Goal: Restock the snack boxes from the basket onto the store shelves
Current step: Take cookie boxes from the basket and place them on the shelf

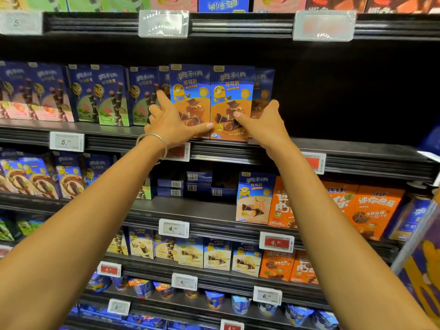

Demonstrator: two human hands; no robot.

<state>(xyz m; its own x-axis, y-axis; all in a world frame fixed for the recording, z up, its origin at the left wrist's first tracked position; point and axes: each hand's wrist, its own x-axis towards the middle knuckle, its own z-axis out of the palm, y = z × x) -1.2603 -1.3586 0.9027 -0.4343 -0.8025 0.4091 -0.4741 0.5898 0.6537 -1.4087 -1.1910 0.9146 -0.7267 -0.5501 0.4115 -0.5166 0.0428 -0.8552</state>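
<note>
I have two snack boxes side by side at the front edge of the shelf, with a third box of the same kind just behind them on the right, mostly hidden. Both front boxes stand upright, long axis vertical, with their printed faces towards me. My two hands hold the pair between them. My left hand is against the left box, forefinger pointing up along its side and thumb stretched across the lower front. My right hand has its thumb on the front of the right box, and its fingers reach round the far side, out of sight. One bracelet sits on my left wrist. On the same shelf to the left stand three green boxes that I can count and two pink boxes, all upright. To the right of my boxes the shelf is dark. The shelf below holds a small stack of flat blue boxes with their barcodes showing, one upright cream box, and orange boxes just beside it.
</note>
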